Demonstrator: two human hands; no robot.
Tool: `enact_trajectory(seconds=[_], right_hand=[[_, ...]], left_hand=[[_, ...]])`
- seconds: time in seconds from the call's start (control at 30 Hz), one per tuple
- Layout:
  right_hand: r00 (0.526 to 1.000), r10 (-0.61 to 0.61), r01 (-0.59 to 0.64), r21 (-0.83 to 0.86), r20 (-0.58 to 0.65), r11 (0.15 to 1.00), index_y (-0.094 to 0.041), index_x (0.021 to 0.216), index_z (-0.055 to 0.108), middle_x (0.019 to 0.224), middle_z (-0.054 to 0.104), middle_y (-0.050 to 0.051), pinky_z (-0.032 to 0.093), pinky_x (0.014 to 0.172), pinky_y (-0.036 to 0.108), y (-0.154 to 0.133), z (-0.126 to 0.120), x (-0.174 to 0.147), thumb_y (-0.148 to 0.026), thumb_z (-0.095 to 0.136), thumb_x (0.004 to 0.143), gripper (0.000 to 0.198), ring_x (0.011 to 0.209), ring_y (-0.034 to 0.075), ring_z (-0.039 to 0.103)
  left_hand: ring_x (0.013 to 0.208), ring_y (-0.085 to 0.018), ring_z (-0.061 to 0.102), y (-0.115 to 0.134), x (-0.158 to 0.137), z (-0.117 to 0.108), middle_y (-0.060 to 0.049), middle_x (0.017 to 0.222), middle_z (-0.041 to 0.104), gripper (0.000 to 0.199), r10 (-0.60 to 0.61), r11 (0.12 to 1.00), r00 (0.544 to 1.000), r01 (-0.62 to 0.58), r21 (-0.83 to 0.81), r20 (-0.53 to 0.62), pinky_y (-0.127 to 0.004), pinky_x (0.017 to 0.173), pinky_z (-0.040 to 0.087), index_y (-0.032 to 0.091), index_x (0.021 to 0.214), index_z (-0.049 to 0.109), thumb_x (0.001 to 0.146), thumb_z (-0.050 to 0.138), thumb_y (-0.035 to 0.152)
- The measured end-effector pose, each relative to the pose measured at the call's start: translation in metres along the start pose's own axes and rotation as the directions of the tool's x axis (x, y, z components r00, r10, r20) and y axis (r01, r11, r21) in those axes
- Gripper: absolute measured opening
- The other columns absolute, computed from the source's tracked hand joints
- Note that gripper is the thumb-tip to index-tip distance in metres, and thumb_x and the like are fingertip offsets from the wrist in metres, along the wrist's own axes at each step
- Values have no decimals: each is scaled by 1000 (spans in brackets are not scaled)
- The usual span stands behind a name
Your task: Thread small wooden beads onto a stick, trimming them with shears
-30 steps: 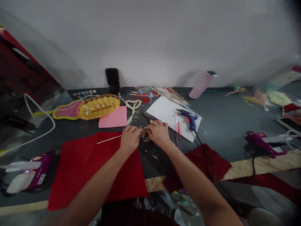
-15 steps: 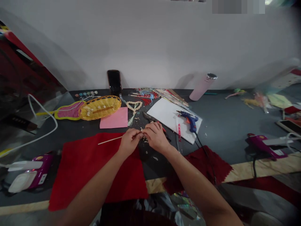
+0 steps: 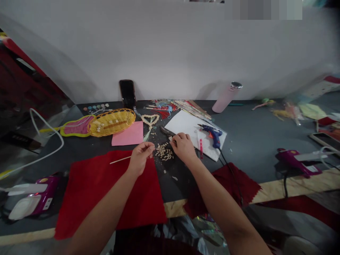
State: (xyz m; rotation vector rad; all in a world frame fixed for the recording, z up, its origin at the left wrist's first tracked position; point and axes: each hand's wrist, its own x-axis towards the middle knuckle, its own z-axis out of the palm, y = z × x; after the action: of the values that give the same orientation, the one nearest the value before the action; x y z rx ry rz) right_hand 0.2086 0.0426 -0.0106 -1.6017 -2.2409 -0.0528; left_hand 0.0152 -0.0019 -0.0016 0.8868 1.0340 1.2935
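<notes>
Head view: pinched left hand [image 3: 138,157] closed at fingers [image 3: 146,144], contents unclear; rested right hand [image 3: 183,147] beside pliers [image 3: 166,131], grip indiscernible; had pale pieces [image 3: 164,151] heaped between — apparently one stick [image 3: 120,160] left, over red cloth [image 3: 106,191].

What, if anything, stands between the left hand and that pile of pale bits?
Nothing visible: the left hand sits just left of the pile, fingertips near its edge. The dark metal tool lies farther back.

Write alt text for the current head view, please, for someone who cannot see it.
A person's left hand and right hand flank a heap of small pale pieces on a dark table. Red cloth lies left, a blue glue gun right.
</notes>
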Motion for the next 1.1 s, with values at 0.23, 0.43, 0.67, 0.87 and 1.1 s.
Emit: enact_trajectory(seconds=[0.23,0.43,0.67,0.87,1.1], right_hand=[[999,26,-24,-63,42,998,-15,87,62,99,55,13,38,82,35,1,2,-3,-28,50,82,18,94,23,48],[983,167,-160,85,-77,983,-16,87,57,120,47,12,43,68,31,4,0,-4,-27,45,83,17,85,19,55],[965,208,-244,831,158,500,-21,90,47,78,60,1,40,48,24,4,-34,-10,-43,54,80,25,56,11,52],[949,25,-313,937,313,156,-22,91,47,83,60,1,46,55,23,-8,-47,-20,-40,58,78,25,69,13,60],[980,-87,-119,871,181,478,-22,115,52,133,42,9,43,91,35,-9,-39,-23,-33,55,81,36,119,22,44]], left_hand=[[59,-5,51,3,1,-2,-1,75,61,18,-59,976,997,66,-205,41,-17,53,40,14,80,62,65,71,18],[61,-6,52,5,1,-3,-1,73,61,19,-111,958,993,117,-260,39,-16,54,42,13,80,64,64,73,17],[58,-4,51,9,2,-4,1,70,59,14,-91,945,995,96,-313,31,-16,53,42,14,76,63,64,71,14],[58,-4,51,12,5,-10,1,71,60,14,-67,926,998,70,-371,20,-17,57,44,16,76,63,65,70,12],[62,-5,53,9,9,-18,0,73,59,21,-49,925,999,41,-379,-13,-17,58,44,15,84,65,64,72,13]])
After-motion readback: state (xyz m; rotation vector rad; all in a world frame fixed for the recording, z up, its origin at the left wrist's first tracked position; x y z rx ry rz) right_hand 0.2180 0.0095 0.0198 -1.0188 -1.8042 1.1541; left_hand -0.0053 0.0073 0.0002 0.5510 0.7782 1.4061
